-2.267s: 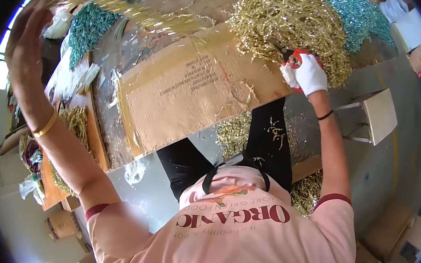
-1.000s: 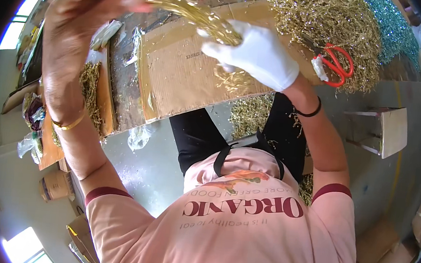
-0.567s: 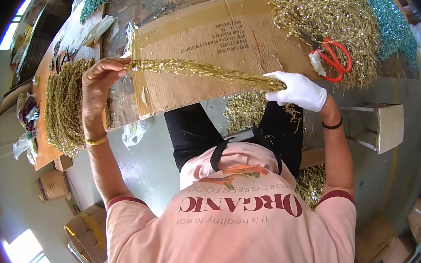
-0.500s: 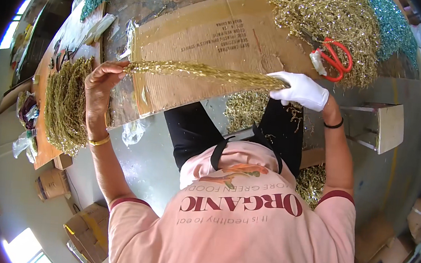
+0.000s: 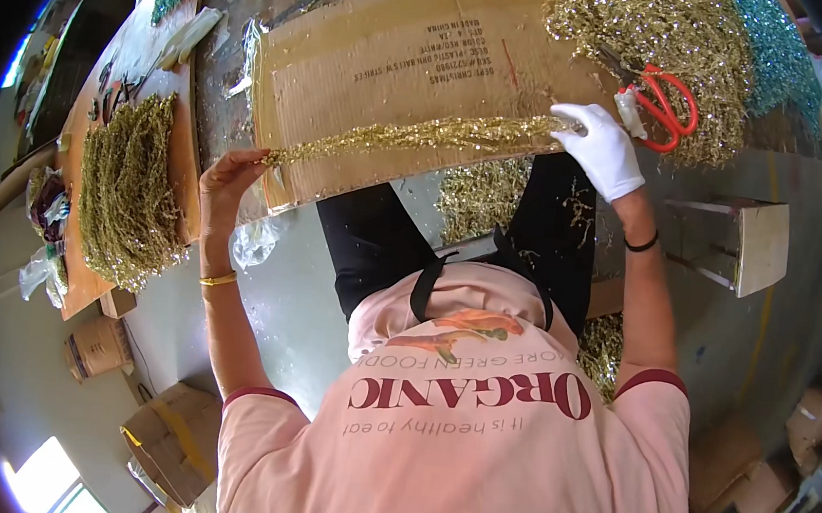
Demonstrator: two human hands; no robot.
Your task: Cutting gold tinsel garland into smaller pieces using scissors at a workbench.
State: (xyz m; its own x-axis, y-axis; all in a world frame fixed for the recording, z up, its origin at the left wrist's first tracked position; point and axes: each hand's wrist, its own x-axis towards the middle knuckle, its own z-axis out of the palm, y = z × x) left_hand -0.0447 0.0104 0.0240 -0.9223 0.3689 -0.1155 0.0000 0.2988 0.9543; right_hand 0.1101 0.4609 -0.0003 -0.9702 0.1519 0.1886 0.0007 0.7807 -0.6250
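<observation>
- Gold, glittering strands make up the tinsel bundle [image 5: 412, 137], stretched between the two hands over the near part of the cardboard sheet [image 5: 330, 64] on the table [image 5: 221, 64]; whether its middle touches the cardboard, I cannot tell.
- Its long axis runs left to right, slightly aslant: the left end lies nearer the person's body, the right end farther off, roughly in line with the sheet's near edge.
- The bare left hand [image 5: 232, 178] pinches the left end between thumb and fingertips, so the bundle leads away to its right.
- The gloved right hand [image 5: 600, 154] meets the other end, with the bundle leading off to its left. Thumb and fingers curve around that tip in a loose C; whether they press on it does not show.
- Neither hand is nearer the bundle overall; each is at its own end, and the middle spans free between them.
- Red-handled scissors [image 5: 666, 108] lie just beyond the right hand, well apart from the left, against a heap of loose gold tinsel [image 5: 654, 43].
- Beyond the left hand, on its outer side, more gold strands [image 5: 131, 188] lie over a wooden board [image 5: 190, 140], their lower ends draped past its edge.
</observation>
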